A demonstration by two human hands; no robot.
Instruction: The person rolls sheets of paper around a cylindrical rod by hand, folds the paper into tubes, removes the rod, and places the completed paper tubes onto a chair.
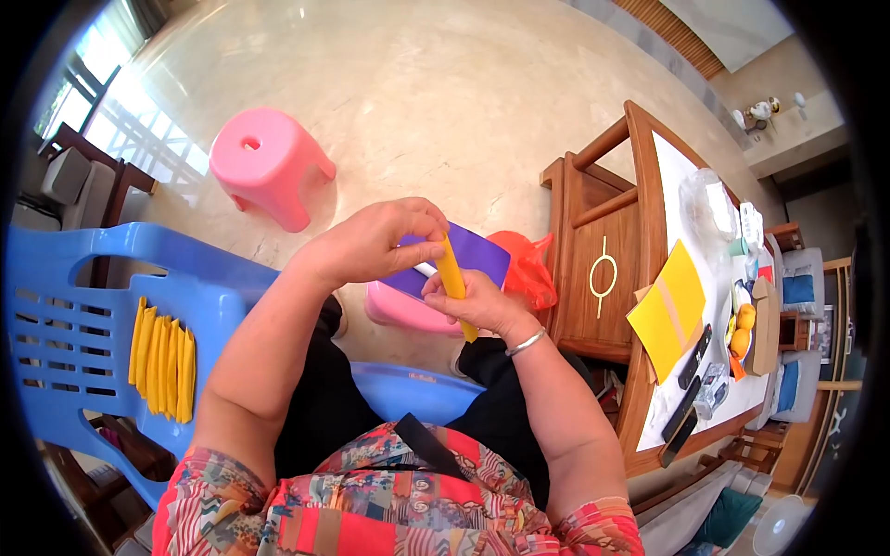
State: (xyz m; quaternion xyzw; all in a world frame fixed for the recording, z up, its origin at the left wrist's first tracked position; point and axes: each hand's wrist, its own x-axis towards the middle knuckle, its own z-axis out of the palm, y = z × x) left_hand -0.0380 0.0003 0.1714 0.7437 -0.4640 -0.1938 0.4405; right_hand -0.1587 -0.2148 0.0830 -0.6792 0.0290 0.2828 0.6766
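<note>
Between my hands a flat, narrow yellow strip (451, 271), apparently folded paper, stands at a slant. My left hand (385, 243) pinches its upper end with the thumb and fingers. Lower down, my right hand (482, 301), with a silver bangle at the wrist, is closed around the strip, and its bottom end sticks out below. Under the hands lies a purple sheet (482, 258) on a pink stool (408, 310). A small white thing (425, 269) on the sheet is partly hidden by my hands.
Several similar yellow strips (167, 361) lie on a blue plastic chair (222, 278) to my left. Another pink stool (264, 157) stands ahead. A red plastic bag (527, 269) sits beside a wooden table (593, 250) on the right, which holds yellow sheets (669, 310), remotes and fruit.
</note>
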